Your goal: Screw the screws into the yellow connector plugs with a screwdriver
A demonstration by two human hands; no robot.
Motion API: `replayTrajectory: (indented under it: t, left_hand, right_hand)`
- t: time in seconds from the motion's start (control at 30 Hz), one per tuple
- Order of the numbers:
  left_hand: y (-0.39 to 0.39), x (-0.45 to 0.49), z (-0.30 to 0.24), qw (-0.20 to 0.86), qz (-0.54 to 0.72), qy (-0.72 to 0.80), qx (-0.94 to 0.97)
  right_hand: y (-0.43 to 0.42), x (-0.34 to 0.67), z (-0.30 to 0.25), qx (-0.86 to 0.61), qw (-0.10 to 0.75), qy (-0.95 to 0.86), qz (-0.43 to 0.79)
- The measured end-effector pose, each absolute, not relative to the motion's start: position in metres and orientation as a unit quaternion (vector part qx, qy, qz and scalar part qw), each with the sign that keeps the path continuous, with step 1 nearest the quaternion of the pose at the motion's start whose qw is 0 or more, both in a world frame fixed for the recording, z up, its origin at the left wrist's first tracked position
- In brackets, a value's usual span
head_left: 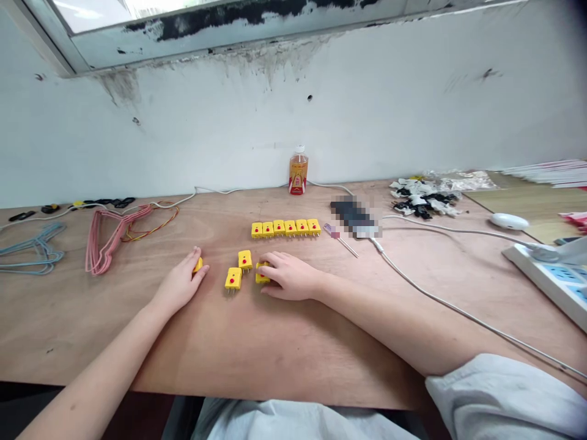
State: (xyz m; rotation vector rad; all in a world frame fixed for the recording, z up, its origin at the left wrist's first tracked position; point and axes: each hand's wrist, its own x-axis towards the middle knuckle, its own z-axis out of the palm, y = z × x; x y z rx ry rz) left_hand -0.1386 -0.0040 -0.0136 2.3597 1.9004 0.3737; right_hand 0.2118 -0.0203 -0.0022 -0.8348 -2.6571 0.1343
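Small yellow two-pin plugs with red dots lie about the table's middle. My left hand point(181, 280) rests on the table, its fingers closed around a yellow plug point(197, 265) that is mostly hidden. Fingers of my right hand point(291, 276) grip another yellow plug point(262, 275) from above and the side. Between the hands lie two loose plugs, a nearer one point(233, 279) and a farther one point(244, 260), pins toward me. Beyond them, several more form a straight side-by-side row point(285, 228), also with pins facing me.
Pink hangers point(107, 238) and blue hangers point(34, 250) lie left. A screwdriver with a clear handle point(332, 230) sits by the row, near a blurred phone point(353, 215) on a white cable. A bottle point(298, 172) stands at the wall; a power strip point(553, 281) lies right.
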Motion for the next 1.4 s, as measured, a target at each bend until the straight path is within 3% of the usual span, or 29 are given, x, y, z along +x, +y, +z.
replayTrajectory:
  t: [0.17,0.33,0.67,0.93,1.1,1.2,1.4]
  left_hand:
    - [-0.031,-0.112,-0.016,0.081,0.139,0.510,0.845]
    - [-0.030,-0.083,-0.009,0.076,0.124,0.443,0.885]
    - [-0.024,-0.074,-0.009,0.076,0.140,0.497,0.853]
    - [-0.009,-0.006,-0.009,0.080,0.157,0.422,0.889]
    - [-0.007,0.006,-0.009,0.011,0.151,0.406,0.901]
    - [-0.008,0.002,-0.009,0.012,0.142,0.387,0.911]
    - [-0.005,-0.006,-0.010,0.056,0.142,0.399,0.904]
  right_hand:
    - [-0.003,0.216,-0.007,-0.343,0.222,-0.909,0.083]
    - [0.013,0.190,-0.010,-0.308,0.202,-0.925,0.089]
    - [-0.007,0.224,-0.014,-0.319,0.204,-0.920,0.102]
    - [-0.014,0.232,-0.014,-0.296,0.207,-0.925,0.120]
    - [0.018,0.274,-0.005,-0.479,0.241,-0.843,0.028]
    - [0.032,0.301,-0.004,-0.559,0.190,-0.807,-0.019]
    - [0.002,0.326,-0.005,-0.561,0.123,-0.814,-0.088]
